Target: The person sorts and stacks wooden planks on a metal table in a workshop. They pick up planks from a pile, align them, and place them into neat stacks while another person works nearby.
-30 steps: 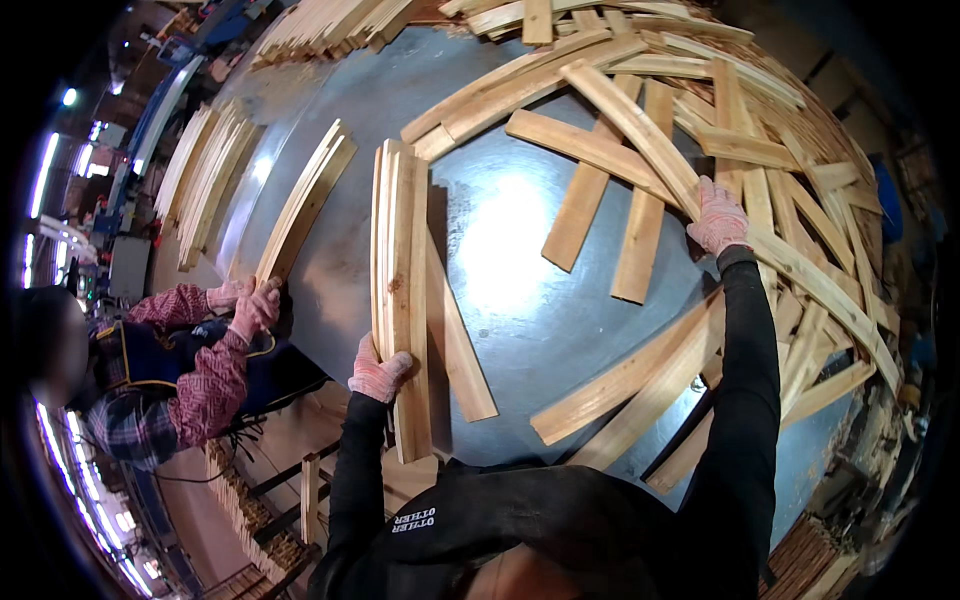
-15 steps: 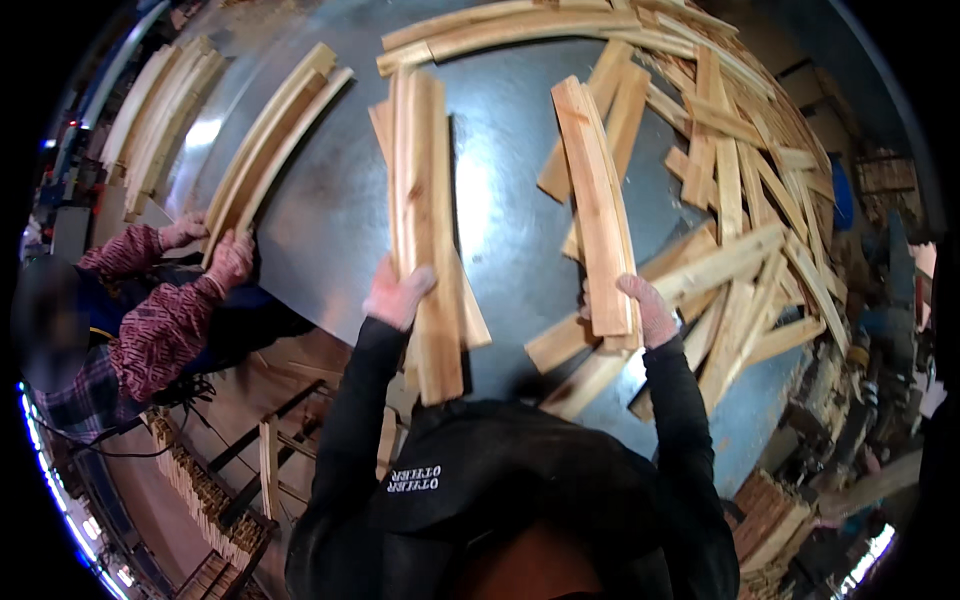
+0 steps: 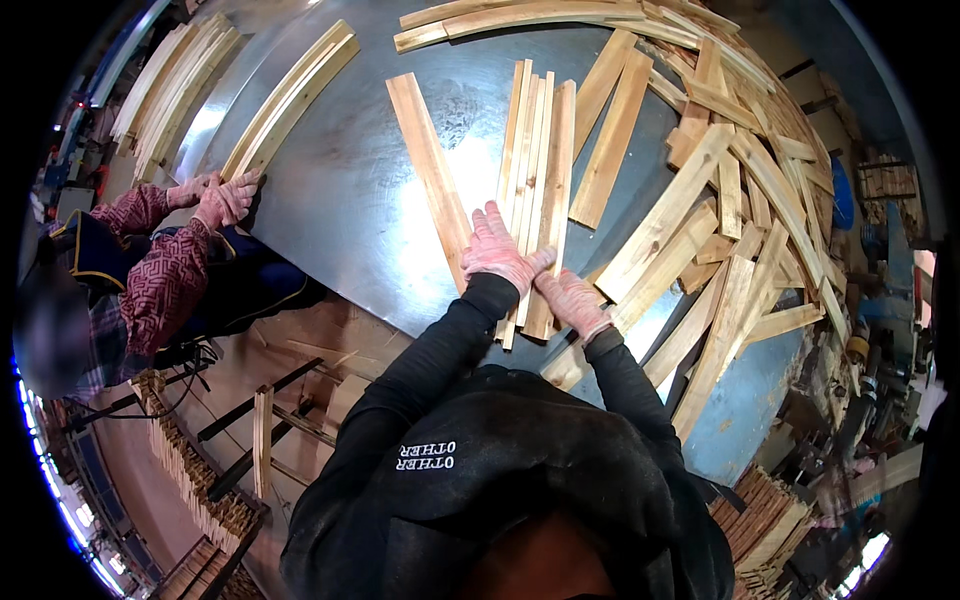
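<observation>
Several narrow wooden boards (image 3: 526, 150) stand on edge side by side on the metal table in front of me. My left hand (image 3: 500, 256) lies across their near part with its fingers spread. At the near right of this bundle, my right hand (image 3: 572, 300) grips the outermost wooden board (image 3: 556, 180), its fingertips partly hidden. The thumb of my left hand almost meets my right hand. A single flat board (image 3: 428, 160) slants to the left of the bundle, its near end beside my left hand.
Loose boards (image 3: 735, 290) lie heaped on the right of the metal table (image 3: 330, 200), with long boards (image 3: 540, 14) along its far edge. At the left, a co-worker's gloved hands (image 3: 222, 198) touch a short stack of boards (image 3: 295, 95). Another stack (image 3: 185, 90) stands farther left.
My hands, earlier apart with boards in each, have come together over one bundle at the middle. One board now lies separately at left. The co-worker's hands have drawn closer together.
</observation>
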A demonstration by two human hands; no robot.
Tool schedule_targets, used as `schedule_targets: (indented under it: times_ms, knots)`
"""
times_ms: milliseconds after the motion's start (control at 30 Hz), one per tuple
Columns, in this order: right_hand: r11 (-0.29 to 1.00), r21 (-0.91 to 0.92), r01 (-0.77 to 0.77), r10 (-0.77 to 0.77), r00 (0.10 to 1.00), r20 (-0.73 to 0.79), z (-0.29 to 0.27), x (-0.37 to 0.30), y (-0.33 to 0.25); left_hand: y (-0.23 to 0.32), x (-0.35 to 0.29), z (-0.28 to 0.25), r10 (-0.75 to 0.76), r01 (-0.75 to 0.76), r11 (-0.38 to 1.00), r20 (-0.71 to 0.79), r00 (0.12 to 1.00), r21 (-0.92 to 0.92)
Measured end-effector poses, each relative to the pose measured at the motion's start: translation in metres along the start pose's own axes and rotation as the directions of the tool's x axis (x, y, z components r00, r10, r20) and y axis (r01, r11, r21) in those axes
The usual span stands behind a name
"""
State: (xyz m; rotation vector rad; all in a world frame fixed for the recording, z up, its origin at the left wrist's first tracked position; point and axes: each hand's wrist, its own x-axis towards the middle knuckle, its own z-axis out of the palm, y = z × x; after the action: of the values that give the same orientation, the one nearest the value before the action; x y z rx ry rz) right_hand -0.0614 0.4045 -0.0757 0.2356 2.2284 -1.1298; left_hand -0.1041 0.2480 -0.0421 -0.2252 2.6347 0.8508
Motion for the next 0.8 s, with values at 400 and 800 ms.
schedule_targets:
  times_ms: [400, 800]
  knots:
    - [0.927, 0.370, 0.062, -0.039, 0.997, -0.070, -0.010, -0.011, -0.002, 0.025, 0.024, -0.014, -0.187, 0.182, 0.980, 0.058, 0.981, 0.079]
    - [0.848, -0.075, 0.525, -0.530, 0.832, -0.163, 0.014, 0.033, 0.020, -0.026, 0.033, -0.013, -0.088, 0.106, 0.991, 0.182, 0.979, -0.088]
